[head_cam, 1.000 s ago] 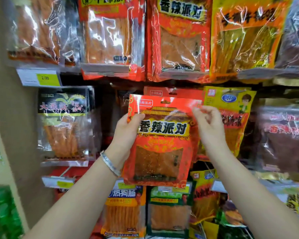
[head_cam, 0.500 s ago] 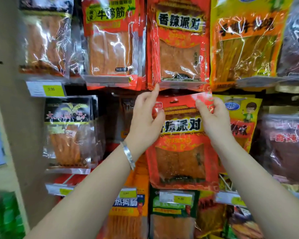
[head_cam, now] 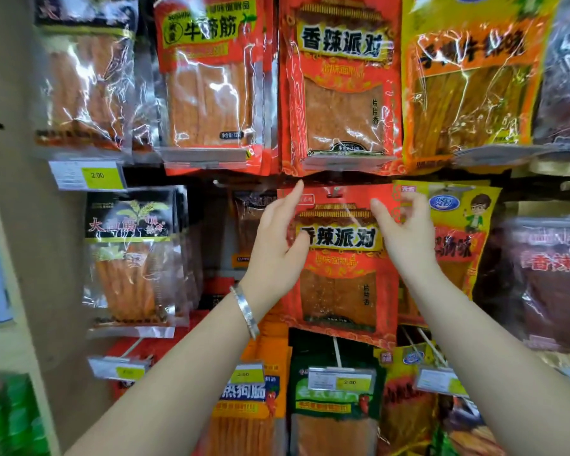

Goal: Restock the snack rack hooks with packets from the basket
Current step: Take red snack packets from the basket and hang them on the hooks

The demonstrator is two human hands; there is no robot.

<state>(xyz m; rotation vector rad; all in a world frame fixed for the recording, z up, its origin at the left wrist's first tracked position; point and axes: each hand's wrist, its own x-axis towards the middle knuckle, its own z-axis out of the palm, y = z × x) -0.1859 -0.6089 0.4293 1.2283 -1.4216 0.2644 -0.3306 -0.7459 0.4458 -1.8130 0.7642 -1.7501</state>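
Observation:
A red snack packet (head_cam: 343, 291) with a yellow name band hangs in the middle row of the rack, its top hole on a metal hook (head_cam: 334, 192). My left hand (head_cam: 277, 248) holds its left edge, thumb on the front and fingers stretched up along the side. My right hand (head_cam: 405, 232) pinches the packet's top right corner between thumb and curled fingers. An identical red packet (head_cam: 341, 87) hangs in the row above. The basket is out of view.
The rack is packed with hanging packets: a black-labelled one (head_cam: 129, 258) at left, a yellow cartoon one (head_cam: 461, 225) right behind my right hand, and green and orange ones below. Price tags (head_cam: 89, 175) stick out on hook ends. A beige post (head_cam: 10, 225) borders the left.
Both hands raised the red packet from chest height up to the middle-row hook, and its hole now sits on the hook. My view has tilted upward.

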